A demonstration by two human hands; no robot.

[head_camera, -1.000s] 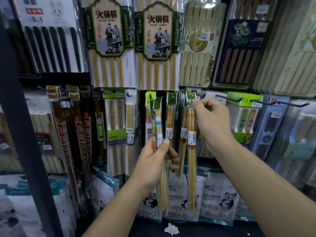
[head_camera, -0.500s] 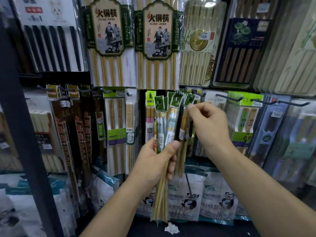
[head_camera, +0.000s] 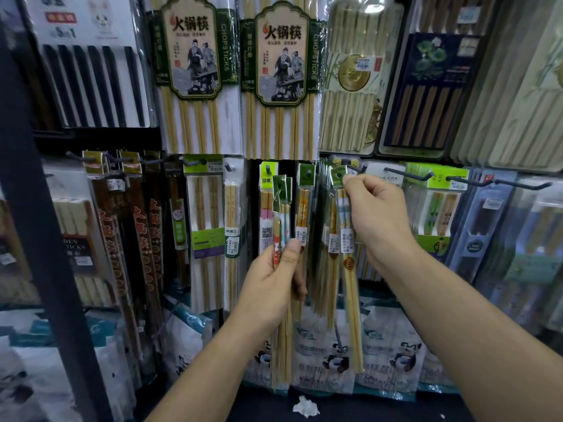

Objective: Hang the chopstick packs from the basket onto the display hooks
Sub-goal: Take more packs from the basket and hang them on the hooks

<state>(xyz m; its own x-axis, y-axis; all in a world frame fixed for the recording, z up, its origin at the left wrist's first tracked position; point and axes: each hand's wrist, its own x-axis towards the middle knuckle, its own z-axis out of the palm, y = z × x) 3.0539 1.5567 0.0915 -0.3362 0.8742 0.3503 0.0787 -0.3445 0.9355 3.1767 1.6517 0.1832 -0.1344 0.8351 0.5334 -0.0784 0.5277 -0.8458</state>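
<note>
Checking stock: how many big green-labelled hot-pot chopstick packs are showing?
2, side by side on the top row: left pack, right pack. More may hang hidden behind them.

Dark display hooks (head_camera: 408,175) carry rows of hanging chopstick packs (head_camera: 304,208). On the dark shelf (head_camera: 365,412) below stand panda-printed bags (head_camera: 393,357), with a crumpled white paper scrap (head_camera: 305,407) near its front edge.

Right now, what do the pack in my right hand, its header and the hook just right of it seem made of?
Pack: clear, glossy plastic film, since the contents show through. The pale sticks inside look like bamboo or wood, but the grain is unclear.
Header: probably green printed card, with a punched hole.
Hook: thin, dark, matte rod, likely coated metal.
</note>
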